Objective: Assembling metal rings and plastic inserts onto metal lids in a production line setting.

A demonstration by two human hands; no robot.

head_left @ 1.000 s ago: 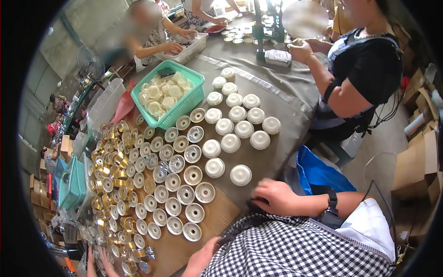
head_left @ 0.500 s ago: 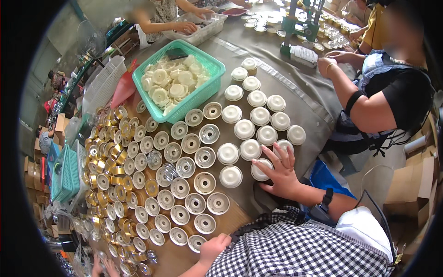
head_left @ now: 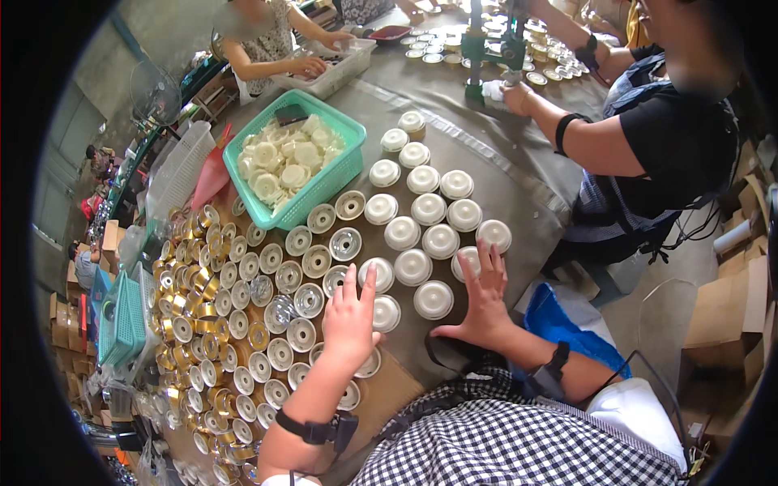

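Two bare hands spread over a table of white caps.
The left hand [head_left: 348, 320], fingers extended, is between the white caps [head_left: 433, 300] and the round cups [head_left: 301, 334] with holed middles; the right hand [head_left: 484, 306] is splayed at the caps' near right edge, partly hiding one. Contact is unclear. Gold-sided cups [head_left: 206, 309] crowd the left side of the table [head_left: 523, 190]. Beyond, a green basket [head_left: 324, 185] holds pale plastic pieces [head_left: 275, 158], and a co-worker [head_left: 604, 146] has a hand beside a green press [head_left: 475, 57].
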